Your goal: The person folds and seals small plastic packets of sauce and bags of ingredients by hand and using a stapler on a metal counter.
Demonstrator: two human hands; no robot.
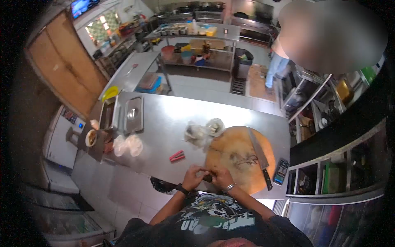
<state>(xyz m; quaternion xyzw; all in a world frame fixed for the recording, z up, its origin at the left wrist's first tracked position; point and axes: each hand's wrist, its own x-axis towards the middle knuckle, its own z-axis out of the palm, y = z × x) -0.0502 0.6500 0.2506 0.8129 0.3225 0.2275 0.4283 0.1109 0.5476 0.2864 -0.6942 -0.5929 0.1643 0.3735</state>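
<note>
My left hand point(193, 178) and my right hand point(222, 179) are close together at the table's near edge. Both are closed, their fingers meeting around something small and dark that I cannot make out. The right hand is over the near left rim of a round wooden chopping board point(220, 154). Dark scraps point(245, 161) lie on the board's middle. A large kitchen knife point(258, 149) rests along its right side, black handle towards me. To the left of the hands lies a pink stapler point(177, 156). Clear plastic bags point(197, 133) with pale contents sit beyond it, against the board.
A phone point(281, 171) lies right of the board on the steel table point(164, 119). At the left are a lidded steel pan point(133, 114), a deep steel tray point(109, 113), white filled bags point(133, 145) and a small bowl point(91, 138). A person point(277, 61) stands at the far right.
</note>
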